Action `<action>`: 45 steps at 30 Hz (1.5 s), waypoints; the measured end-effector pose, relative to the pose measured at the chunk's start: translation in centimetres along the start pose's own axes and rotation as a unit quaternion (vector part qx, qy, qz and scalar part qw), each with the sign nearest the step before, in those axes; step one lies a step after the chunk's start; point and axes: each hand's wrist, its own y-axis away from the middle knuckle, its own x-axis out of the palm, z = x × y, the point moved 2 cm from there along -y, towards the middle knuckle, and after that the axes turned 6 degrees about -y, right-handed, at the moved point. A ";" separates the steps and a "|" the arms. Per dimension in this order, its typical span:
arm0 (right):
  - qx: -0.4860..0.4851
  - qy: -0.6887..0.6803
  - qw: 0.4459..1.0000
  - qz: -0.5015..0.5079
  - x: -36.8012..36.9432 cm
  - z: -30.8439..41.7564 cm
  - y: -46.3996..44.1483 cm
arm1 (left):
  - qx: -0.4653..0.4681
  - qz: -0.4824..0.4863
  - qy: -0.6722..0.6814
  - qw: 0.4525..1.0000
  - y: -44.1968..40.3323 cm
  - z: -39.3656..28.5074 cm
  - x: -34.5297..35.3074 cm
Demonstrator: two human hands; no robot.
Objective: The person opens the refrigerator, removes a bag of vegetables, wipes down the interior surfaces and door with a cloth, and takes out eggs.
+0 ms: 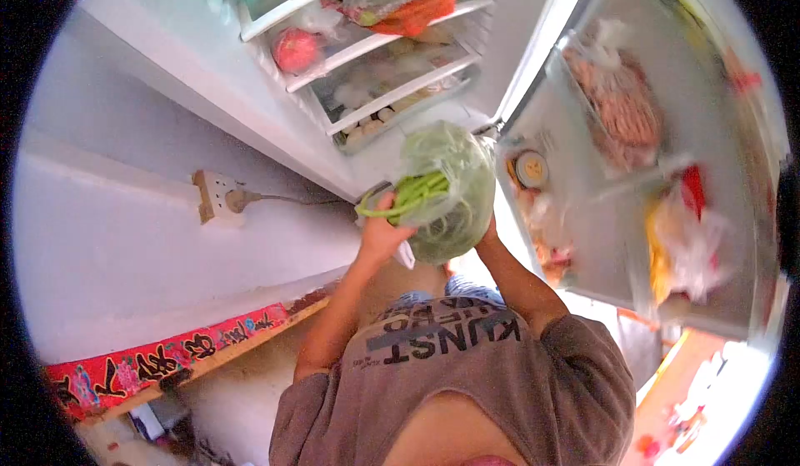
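Observation:
In front of my body is a clear plastic bag (454, 207) with long green beans (417, 195) inside. The bean ends show bunched at the bag's left side, and one stalk curls out to the left. My left hand (385, 231) is closed around the bean ends and the plastic there. A small dark and white item shows beside that hand; I cannot make out what it is. My right hand (488, 231) is against the bag's right side, its fingers mostly hidden behind the plastic.
An open fridge (367, 153) stands ahead, its shelves holding bagged produce (408, 7), a red bundle (297, 49) and eggs (367, 122). Its door (583, 216), swung right, carries bagged food (617, 103) and a jar (530, 168). A power strip (218, 197) is on the left wall.

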 end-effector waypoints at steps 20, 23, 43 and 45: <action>-0.253 0.003 0.955 -0.155 5.0 -2.5 35.5 | 0.431 0.508 -0.191 0.721 20.8 -12.1 18.9; -0.265 -0.007 0.949 -0.172 5.0 -2.7 35.3 | 0.462 0.535 -0.153 0.690 22.7 -13.9 19.7; -0.184 0.028 0.961 -0.206 6.4 -4.4 28.0 | 0.315 0.419 -0.202 0.827 16.0 -9.3 10.1; -0.175 0.031 0.961 -0.212 6.2 -4.4 26.6 | 0.297 0.345 -0.217 0.864 14.6 -8.1 6.7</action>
